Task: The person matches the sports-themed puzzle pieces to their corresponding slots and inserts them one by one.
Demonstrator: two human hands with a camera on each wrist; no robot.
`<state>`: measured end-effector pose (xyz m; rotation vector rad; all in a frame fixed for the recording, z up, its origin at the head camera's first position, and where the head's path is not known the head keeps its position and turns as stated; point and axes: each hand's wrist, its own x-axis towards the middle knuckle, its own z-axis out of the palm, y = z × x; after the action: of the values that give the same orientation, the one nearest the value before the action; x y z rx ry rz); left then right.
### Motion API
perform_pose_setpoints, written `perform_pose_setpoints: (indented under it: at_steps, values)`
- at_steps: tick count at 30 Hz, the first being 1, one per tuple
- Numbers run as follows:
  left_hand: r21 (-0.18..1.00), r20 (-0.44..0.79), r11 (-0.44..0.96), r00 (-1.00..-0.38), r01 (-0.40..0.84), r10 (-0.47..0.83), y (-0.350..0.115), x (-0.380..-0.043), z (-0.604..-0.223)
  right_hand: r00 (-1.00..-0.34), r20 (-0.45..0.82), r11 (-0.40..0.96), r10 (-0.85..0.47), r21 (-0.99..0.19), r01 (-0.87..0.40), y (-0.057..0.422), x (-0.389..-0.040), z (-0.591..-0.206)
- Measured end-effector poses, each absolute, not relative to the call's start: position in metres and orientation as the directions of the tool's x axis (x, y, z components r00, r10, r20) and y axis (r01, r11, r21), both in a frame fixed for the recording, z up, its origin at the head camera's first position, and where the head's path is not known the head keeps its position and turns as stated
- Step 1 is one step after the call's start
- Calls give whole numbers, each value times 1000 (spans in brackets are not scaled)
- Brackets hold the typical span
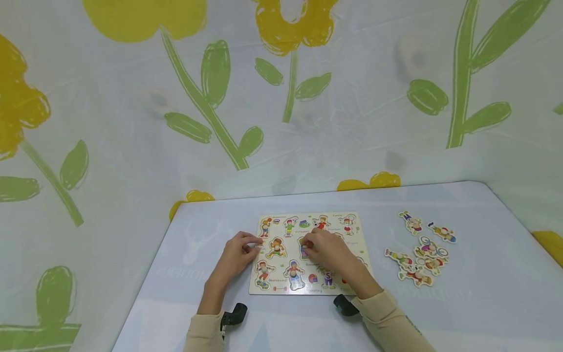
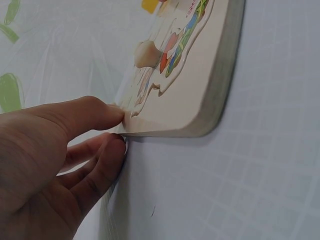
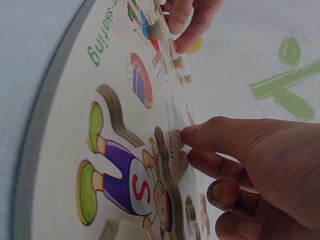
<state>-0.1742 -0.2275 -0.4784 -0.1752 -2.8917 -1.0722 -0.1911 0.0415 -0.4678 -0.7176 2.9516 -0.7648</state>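
A wooden puzzle board [image 1: 281, 289] with cartoon sports figures lies on the table. My left hand [image 1: 238, 253] pinches the board's left edge, thumb on top and fingertips at the underside in the left wrist view. Over the middle of the board, my right hand [image 1: 327, 248] pinches at a figure piece [image 1: 302, 250] in the middle row; its knob is hidden by the fingers. Several seated pieces carry round wooden knobs, such as the runner piece [image 1: 276, 248]. The recess with a purple-trousered figure [image 3: 120, 165] shows in the right wrist view.
Several loose figure pieces lie on the table right of the board, among them a cyclist piece [image 1: 430, 248] and a piece farther back [image 1: 411, 223]. The white table [image 1: 189, 215] meets a flower-printed cloth [image 1: 316, 146] behind it.
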Motion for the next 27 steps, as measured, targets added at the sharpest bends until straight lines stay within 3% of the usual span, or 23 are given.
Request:
perform_pose_setpoints:
  at_steps: [12, 27]
  values:
    - [654, 72, 749, -994, 105, 77, -227, -174, -479, -906, 67, 782, -417, -481, -396, 42, -190, -466]
    - [650, 83, 751, -993, 118, 84, -226, -175, -478, -928, 63, 841, -366, -404, -360, 58, -182, -454]
